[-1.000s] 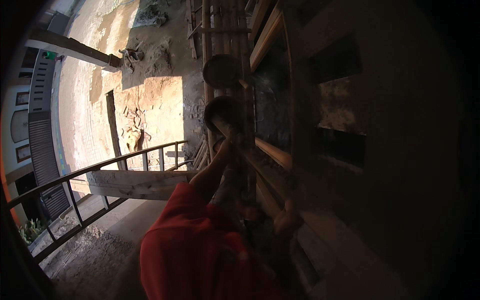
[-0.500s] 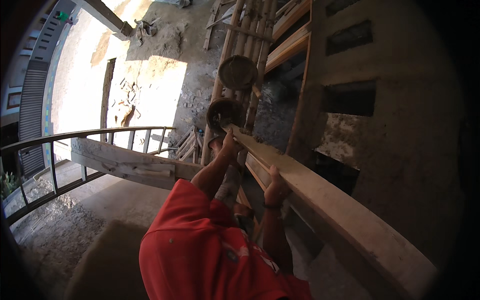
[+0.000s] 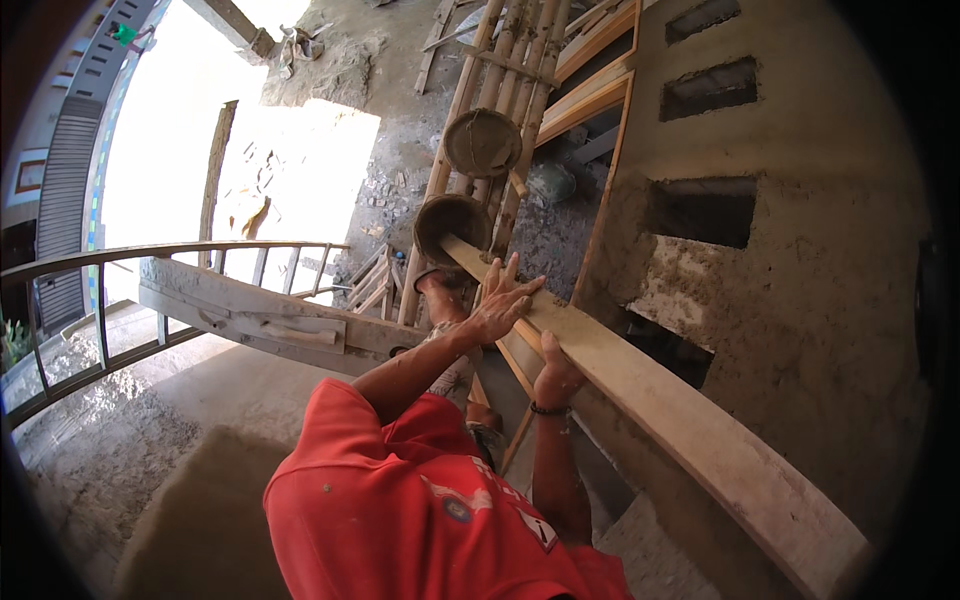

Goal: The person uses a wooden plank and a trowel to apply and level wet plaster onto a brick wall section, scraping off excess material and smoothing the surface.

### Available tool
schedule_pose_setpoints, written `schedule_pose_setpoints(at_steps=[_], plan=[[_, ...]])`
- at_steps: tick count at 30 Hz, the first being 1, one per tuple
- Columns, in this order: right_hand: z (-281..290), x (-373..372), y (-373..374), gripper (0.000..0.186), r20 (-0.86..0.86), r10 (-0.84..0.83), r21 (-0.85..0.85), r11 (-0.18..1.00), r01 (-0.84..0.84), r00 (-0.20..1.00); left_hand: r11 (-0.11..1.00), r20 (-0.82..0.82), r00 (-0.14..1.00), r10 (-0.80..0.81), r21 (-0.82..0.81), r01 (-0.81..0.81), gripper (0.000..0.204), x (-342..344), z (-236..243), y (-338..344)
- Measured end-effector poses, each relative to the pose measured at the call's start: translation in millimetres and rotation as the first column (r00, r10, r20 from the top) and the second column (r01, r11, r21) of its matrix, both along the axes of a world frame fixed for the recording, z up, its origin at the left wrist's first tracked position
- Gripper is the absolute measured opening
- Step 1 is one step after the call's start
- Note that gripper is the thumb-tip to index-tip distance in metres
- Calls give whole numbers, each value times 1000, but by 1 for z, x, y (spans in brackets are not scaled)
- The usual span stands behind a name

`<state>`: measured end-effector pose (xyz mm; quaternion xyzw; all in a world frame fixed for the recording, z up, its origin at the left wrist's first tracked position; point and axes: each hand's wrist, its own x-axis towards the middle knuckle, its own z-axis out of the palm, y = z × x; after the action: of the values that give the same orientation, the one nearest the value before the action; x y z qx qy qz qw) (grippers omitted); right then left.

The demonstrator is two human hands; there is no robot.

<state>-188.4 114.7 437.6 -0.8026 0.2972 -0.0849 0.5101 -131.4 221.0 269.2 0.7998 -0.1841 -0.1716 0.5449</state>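
A long pale wooden board (image 3: 690,420) runs from the lower right to a round mortar-stained bucket (image 3: 450,222), its far end at the bucket's mouth, with grey mortar clinging along one edge. My left hand (image 3: 500,307) lies across the board below that bucket, fingers spread. Lower down, my right hand (image 3: 557,373) grips the board, thumb up along its side. A second round bucket (image 3: 482,140) rests beyond on the bamboo poles (image 3: 510,50). My bare foot (image 3: 440,300) is just below the nearer bucket.
A metal railing (image 3: 60,265) and plank beam (image 3: 240,310) cross the left, high above the ground (image 3: 360,150) with rubble and timber. A plastered wall (image 3: 800,280) with rectangular openings stands right, beside wooden frames (image 3: 585,95). A person in green (image 3: 127,33) is far off at upper left.
My left hand has moved from gripping the board near its far end to lying spread on it, farther right and lower. The view has shifted and brightened; my right hand still holds the board.
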Motion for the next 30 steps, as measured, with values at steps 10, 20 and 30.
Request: schedule_pose_setpoints(at_steps=[10, 20, 30], plan=[[38, -6, -12, 59, 198, 66, 16, 997, -71, 978, 865, -563, 734, 379, 498, -65, 55, 42, -199, 14], [180, -49, -51, 73, 405, 4, 54, 998, -28, 914, 718, -898, -80, 432, 397, -572, 62, 40, -137, -8], [241, -131, -65, 64, 406, -231, -25, 964, 264, 884, 643, -905, -299, 303, 425, -637, 58, 24, 4, -65]])
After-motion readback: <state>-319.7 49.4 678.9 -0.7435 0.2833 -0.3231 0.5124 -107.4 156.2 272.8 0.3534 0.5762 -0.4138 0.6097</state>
